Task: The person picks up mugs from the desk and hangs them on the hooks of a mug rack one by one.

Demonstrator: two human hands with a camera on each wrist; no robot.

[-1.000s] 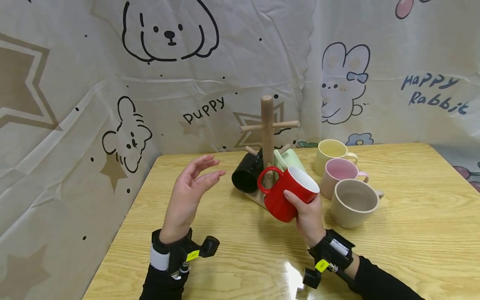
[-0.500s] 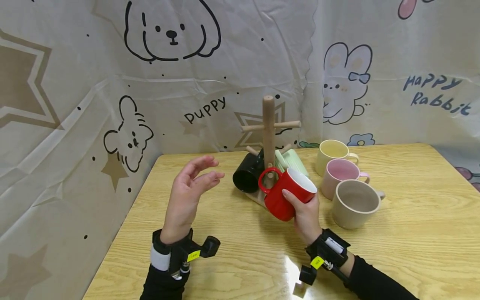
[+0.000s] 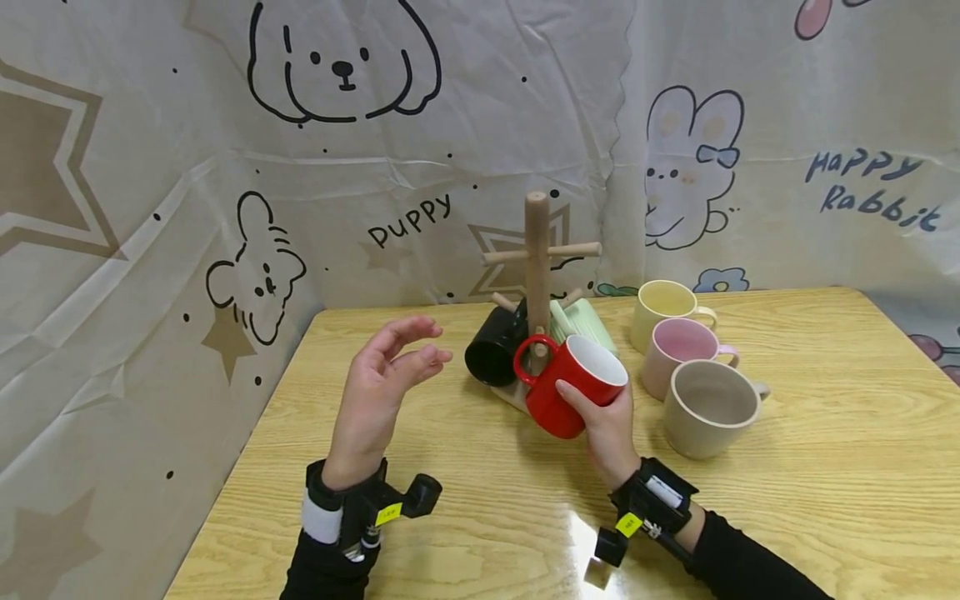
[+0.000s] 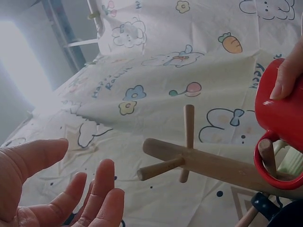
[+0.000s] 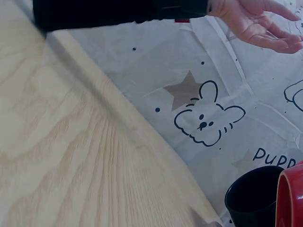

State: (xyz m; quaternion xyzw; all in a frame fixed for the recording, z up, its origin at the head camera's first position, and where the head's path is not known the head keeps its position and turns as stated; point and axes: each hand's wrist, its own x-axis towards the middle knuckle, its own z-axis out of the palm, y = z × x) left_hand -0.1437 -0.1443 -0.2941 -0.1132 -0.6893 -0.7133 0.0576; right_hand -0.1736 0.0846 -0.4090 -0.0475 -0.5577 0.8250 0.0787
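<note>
My right hand [image 3: 609, 433] grips a red mug [image 3: 553, 408] with a white inside by its body, thumb along the near side. The mug is tilted, its mouth facing up and right, in front of a wooden mug tree [image 3: 537, 229]. In the left wrist view, the front peg [image 4: 267, 153] of the tree shows within the loop of the red mug's handle [image 4: 279, 183]. On the tree's lower pegs hang a black mug [image 3: 491, 354] at left and a light green mug [image 3: 588, 323] behind. My left hand [image 3: 375, 392] is raised left of the tree, fingers loosely bent, holding nothing.
Right of the tree stand a yellow mug [image 3: 666, 312], a pink mug [image 3: 678, 358] and a beige mug [image 3: 708, 408] in a row, handles pointing right. The tree's upper pegs [image 3: 573, 249] bear nothing. A printed cloth [image 3: 480, 125] hangs behind the wooden table [image 3: 840, 433].
My right hand has shifted slightly left with the red mug, its handle now a little further left over the front peg. The left hand has barely moved.
</note>
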